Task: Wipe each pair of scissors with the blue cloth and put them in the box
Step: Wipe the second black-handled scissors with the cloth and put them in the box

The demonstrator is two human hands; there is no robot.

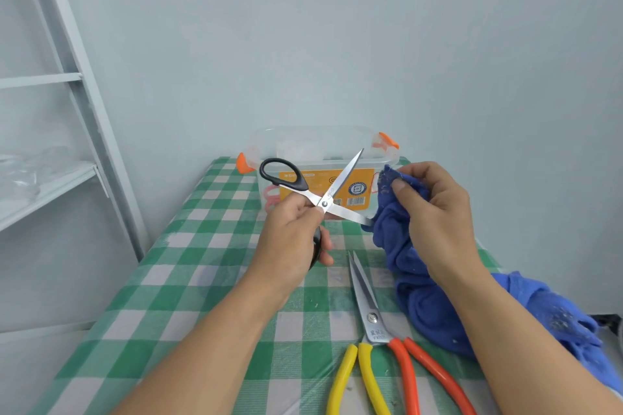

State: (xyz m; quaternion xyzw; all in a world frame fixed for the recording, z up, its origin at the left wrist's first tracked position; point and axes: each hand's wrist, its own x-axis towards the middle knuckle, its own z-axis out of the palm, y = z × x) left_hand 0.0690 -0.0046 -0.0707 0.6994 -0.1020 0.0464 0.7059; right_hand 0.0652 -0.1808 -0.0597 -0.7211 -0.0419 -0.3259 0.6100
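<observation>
Holding the black-handled scissors (320, 202) spread open above the middle of the tabletop (209, 263), the left hand (293, 239) is closed round the lower handle, and one blade runs out rightward until its tip meets the blue cloth (421, 280) bunched in the right hand (435, 212), so the wiping hand is the nearer one. Behind both hands, at the far edge, stands one clear box (323, 175) (something pink shows inside, too blurred to name). I count one cloth and three pairs outside the box: the held pair, plus the yellow-handled scissors (357, 364) and orange-handled scissors (421, 371) lying near the front edge, blades pointing away.
</observation>
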